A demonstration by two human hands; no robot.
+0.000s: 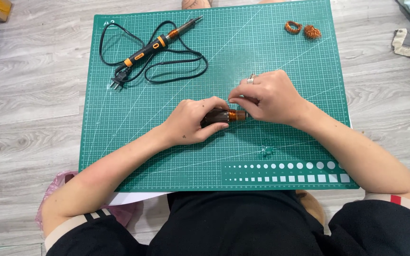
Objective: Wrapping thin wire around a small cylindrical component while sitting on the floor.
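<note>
My left hand (191, 122) is wrapped around a small dark motor rotor (217, 116) with a copper-coloured end, holding it just above the green cutting mat (134, 137). My right hand (269, 97), with a ring on one finger, pinches at the rotor's copper end (237, 115) with thumb and fingertips. Most of the rotor is hidden by my fingers.
A black and orange soldering iron (160, 42) with its coiled black cord lies at the mat's far left. Two small coils of copper wire (302, 29) sit at the far right corner. A pink plastic bag (55, 187) lies on the wooden floor by my left elbow.
</note>
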